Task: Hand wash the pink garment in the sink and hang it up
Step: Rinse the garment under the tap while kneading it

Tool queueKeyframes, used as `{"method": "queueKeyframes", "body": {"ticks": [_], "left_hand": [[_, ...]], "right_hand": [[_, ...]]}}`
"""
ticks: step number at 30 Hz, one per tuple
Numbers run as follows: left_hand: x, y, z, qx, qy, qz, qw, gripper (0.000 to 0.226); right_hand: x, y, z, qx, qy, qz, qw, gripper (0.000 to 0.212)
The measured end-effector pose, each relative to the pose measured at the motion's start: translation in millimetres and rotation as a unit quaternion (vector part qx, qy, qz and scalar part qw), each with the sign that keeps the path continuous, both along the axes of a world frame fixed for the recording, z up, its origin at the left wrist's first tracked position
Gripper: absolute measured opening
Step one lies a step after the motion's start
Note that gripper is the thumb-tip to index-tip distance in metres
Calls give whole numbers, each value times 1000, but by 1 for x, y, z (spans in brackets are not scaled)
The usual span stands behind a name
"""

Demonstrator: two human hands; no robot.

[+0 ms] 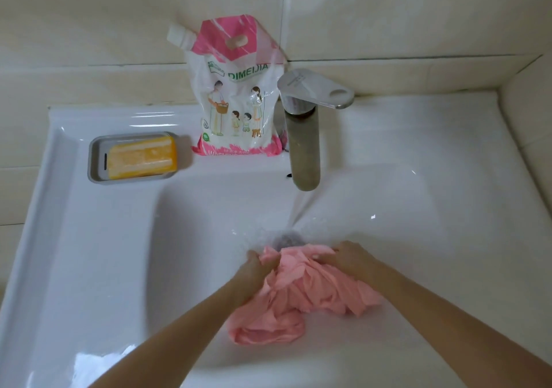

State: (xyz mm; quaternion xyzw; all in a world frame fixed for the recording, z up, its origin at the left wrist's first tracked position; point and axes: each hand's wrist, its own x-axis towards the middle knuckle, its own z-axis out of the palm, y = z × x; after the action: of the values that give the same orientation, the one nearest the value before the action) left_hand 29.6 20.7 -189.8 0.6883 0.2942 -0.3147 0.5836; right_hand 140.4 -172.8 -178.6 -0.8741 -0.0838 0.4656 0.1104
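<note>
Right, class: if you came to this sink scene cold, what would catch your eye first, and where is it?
The pink garment lies bunched in the white sink, gripped at its far edge by the left hand and the right hand. Water from the faucet falls just beyond it. On the ledge behind stand a pink-and-white detergent pouch and, to its left, an orange soap bar.

The basin's (98, 268) left half was open from the ledge (403, 124) down to the near rim. The garment (301, 292) filled the middle, gripped by the left hand (257, 268) and the right hand (346, 257), both forearms crossing the near side. The faucet (305, 148) overhung the back edge, and its water (298, 208) fell just beyond the garment. On the ledge, the soap dish (96, 160) and pouch (236, 103) blocked the left, the pouch just beside the faucet. To the right of the faucet the ledge was bare.
</note>
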Motion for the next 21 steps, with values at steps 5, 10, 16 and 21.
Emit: {"method": "queueKeyframes", "body": {"ticks": [5, 10, 16, 21], "left_hand": [[-6, -8, 4, 373, -215, -245, 869, 58], [-32, -18, -6, 326, -217, -357, 848, 95], [-34, -28, -8, 349, -256, -357, 828, 60], [-26, -29, -9, 365, -211, -353, 835, 67]], "right_hand": [[-27, 14, -3, 72, -307, 91, 945, 54], [-63, 4, -24, 57, -184, 180, 965, 77], [-62, 9, -27, 116, -296, 235, 918, 34], [-51, 28, -23, 80, -266, 252, 927, 52]]}}
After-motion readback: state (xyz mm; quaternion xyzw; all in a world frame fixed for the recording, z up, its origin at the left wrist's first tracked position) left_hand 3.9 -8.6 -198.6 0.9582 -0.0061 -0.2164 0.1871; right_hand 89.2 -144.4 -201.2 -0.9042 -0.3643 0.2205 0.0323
